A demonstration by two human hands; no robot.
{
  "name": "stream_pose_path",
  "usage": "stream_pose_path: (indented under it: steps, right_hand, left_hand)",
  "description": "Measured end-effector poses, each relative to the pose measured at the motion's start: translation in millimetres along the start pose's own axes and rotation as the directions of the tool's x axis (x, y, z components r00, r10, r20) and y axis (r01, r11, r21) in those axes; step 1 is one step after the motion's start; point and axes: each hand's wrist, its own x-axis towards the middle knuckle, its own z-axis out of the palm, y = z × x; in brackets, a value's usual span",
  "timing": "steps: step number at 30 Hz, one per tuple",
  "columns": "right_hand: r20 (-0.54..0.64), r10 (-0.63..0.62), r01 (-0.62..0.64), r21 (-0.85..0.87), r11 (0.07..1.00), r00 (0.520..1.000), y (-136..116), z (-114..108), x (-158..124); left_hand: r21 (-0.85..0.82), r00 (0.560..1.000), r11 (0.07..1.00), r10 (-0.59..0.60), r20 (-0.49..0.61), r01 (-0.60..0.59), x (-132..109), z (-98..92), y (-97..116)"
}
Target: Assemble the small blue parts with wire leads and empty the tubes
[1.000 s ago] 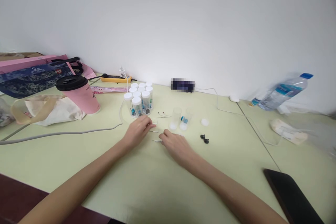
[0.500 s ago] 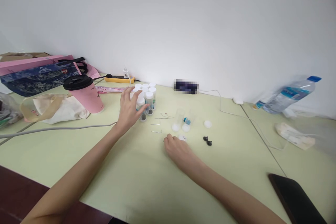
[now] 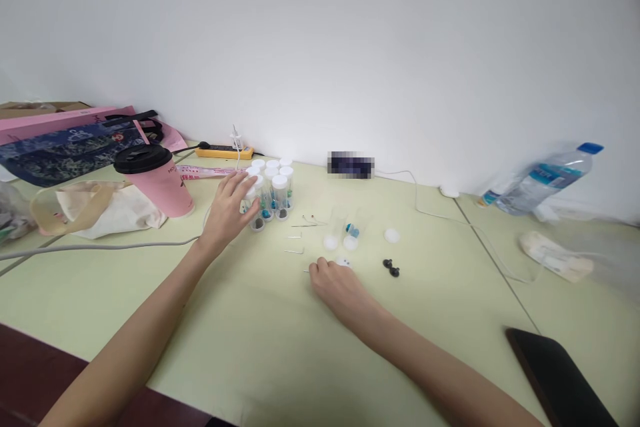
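My left hand (image 3: 227,210) is curled around a clear plastic vial (image 3: 257,221) with dark contents, at the front left of a cluster of white-capped vials (image 3: 283,197). The fingers partly hide its cap. My right hand (image 3: 336,281) rests on the table with fingers pinched on a thin silver rod (image 3: 306,271); only its tip shows. Just behind that hand is a white disc (image 3: 344,262) with small dots. Two thin bent metal pins (image 3: 295,251) lie between my hands. Two clear containers (image 3: 351,233), one with blue pieces, and two black knobs (image 3: 391,268) lie further right.
A pink cup (image 3: 163,183) with a black lid stands left, beside a cream cloth bag (image 3: 107,210). A yellow power strip (image 3: 223,152) sits by the wall. At right are a tilted water bottle (image 3: 550,180), a white cable (image 3: 435,215) and a black phone-like slab (image 3: 560,373).
My left hand has moved left, and the front vial has shifted left with it. More of the silver rod shows at my right fingertips. The view has shifted slightly.
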Motion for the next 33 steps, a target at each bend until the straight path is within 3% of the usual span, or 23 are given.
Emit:
stream_pose_path:
  steps: [8, 15, 21, 26, 33]
  right_hand:
    - [-0.015, 0.000, 0.000, -0.010, 1.000, 1.000, 2, 5, 4]
    - [-0.068, -0.013, 0.014, 0.010, 1.000, 0.998, 5, -11, -1]
    - [-0.066, -0.043, 0.047, 0.060, 0.997, 0.997, 8, -25, -7]
    - [-0.077, -0.067, 0.074, 0.090, 0.993, 0.995, 9, -30, -13]
    - [-0.153, -0.107, 0.126, 0.121, 0.985, 0.982, 11, -30, -14]
  left_hand:
    - [-0.040, 0.997, 0.997, 0.066, 0.038, -0.064, 3, -3.2, 0]
    - [-0.079, 0.995, 0.994, 0.086, 0.059, -0.081, 5, -5.3, 7]
    - [0.131, 0.996, 0.988, 0.086, 0.000, -0.085, 28, 5.5, 27]
    - [0.211, 0.992, 0.970, 0.110, 0.055, -0.119, 48, 15.6, 46]
    - [0.253, 0.982, 0.954, 0.131, 0.138, -0.162, 43, 4.3, 39]
